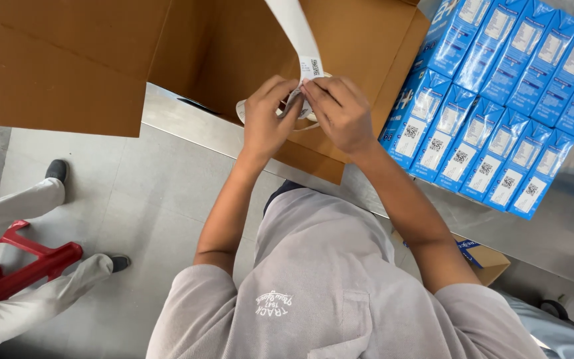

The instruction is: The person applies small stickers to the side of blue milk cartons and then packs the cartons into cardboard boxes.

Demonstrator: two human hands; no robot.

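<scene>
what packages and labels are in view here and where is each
Label strip: long white paper band, pinched by left hand and right hand at centre.
Cardboard box: large, brown, open, on the steel counter ahead.
Blue cartons: upper right, two packed rows, white patches.
Small box: brown, blue-marked, under the counter.

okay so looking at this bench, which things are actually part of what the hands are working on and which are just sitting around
In hand:
- white label strip, pinched by left hand and right hand
- open cardboard box right behind the hands

Just lying about:
- rows of blue cartons on the steel bench
- red stool by another person's legs
- small cardboard box below the bench
</scene>
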